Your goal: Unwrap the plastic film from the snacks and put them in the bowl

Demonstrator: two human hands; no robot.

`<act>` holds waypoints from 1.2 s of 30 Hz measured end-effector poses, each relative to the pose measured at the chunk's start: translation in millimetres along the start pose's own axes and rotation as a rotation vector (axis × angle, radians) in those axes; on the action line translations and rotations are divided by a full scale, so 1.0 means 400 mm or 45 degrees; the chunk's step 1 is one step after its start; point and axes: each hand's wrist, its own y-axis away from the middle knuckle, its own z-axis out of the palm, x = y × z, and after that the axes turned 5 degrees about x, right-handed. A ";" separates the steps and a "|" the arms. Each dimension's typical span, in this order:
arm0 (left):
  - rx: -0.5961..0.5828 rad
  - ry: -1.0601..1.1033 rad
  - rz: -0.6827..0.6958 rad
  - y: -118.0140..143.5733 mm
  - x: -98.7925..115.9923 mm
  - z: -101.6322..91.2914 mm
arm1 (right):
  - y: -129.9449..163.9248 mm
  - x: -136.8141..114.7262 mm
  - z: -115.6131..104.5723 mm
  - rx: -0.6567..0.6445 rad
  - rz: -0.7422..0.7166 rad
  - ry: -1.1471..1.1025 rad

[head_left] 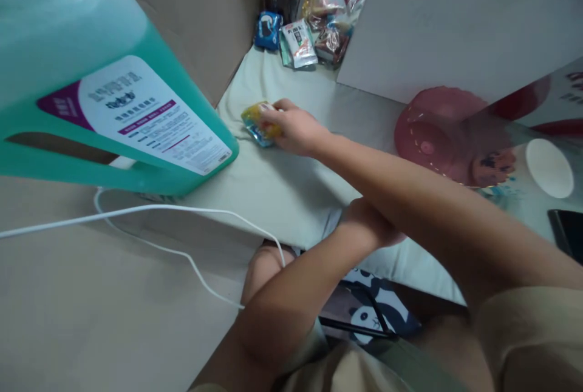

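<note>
Fingers of your right hand (294, 128) close over the yellow snack packet (259, 124), pinning it against the pale cloth (282, 192); your left hand (371, 225) is mostly hidden, its grip unclear.

Bare pale cloth (291, 192) lies open between the teal stool (91, 76) at the left and the pink basin (437, 137) at the right. Snack packets (310, 22) crowd the far end, walled by a cardboard box (204, 10) and a grey board (455, 22).

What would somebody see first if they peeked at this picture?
Probably the big teal stool with its white and purple label, filling the upper left. Next, the right hand stretched across the pale cloth, fingers on a yellow and blue packet. More snack packets lie at the top.
</note>
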 end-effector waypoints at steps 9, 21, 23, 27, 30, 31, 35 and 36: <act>-0.105 0.067 0.118 -0.035 0.035 0.052 | 0.631 0.065 -0.132 0.699 0.464 -1.180; 0.194 1.184 0.072 -0.084 0.043 0.154 | 0.927 0.172 -0.014 0.929 0.633 -0.889; 0.358 1.033 0.088 -0.097 0.034 0.156 | 0.949 0.195 -0.042 1.009 0.657 -0.486; 0.630 0.692 0.118 -0.121 0.010 0.154 | 0.995 0.283 -0.078 1.126 0.931 0.187; 0.715 0.556 0.138 -0.126 0.001 0.151 | 1.020 0.338 -0.077 1.027 1.056 0.306; 0.722 0.528 0.137 -0.127 -0.001 0.149 | 1.025 0.347 -0.076 1.000 1.065 0.300; 0.690 0.553 0.184 -0.137 -0.020 0.139 | 1.019 0.341 -0.080 1.100 1.029 0.036; 0.665 0.566 0.218 -0.140 -0.025 0.136 | 1.009 0.334 -0.083 1.186 1.003 -0.095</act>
